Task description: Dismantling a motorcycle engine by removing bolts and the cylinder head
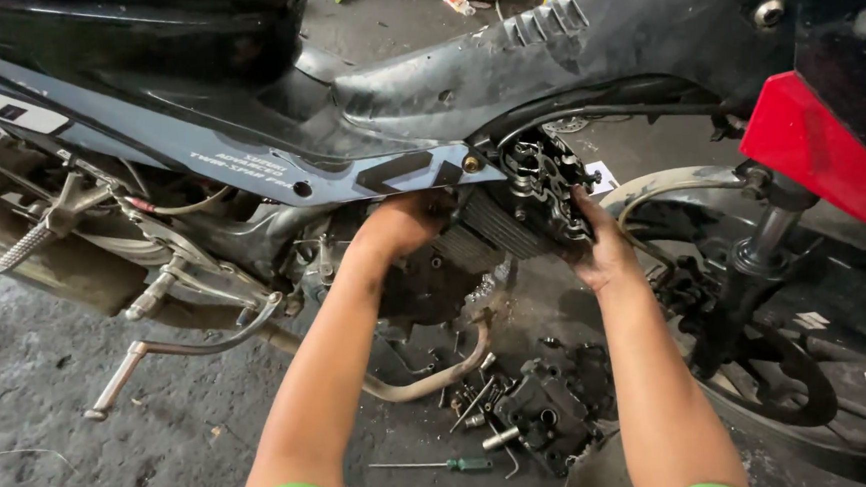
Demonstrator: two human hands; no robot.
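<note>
Motorcycle bodywork [276, 133], dark grey and black, spans the whole upper view, with a red panel [818, 150] at the right edge and the front wheel [810, 351] below it. Under the frame sits the engine, and at its front end the cylinder head [540, 192], a black, oily finned block, is exposed between the two forearms.

Left hand [402, 225] reaches up under the grey side panel and lies against the finned cylinder [482, 232] just left of the head; its fingers are tucked behind the panel edge, so whether they grip or only press cannot be told. Right hand [604, 248] cups the head from the right and below, fingers spread and curled up along its face, palm touching the metal.

On the concrete floor [63, 417] below the hands lies a dark engine cover [548, 407] among loose bolts and small metal parts [478, 401]. Nearer the person, well apart from both hands, rests a green-handled screwdriver [437, 465]. A curved exhaust pipe [431, 374] runs under the engine, and a kick-start lever [149, 356] juts out at the left.
</note>
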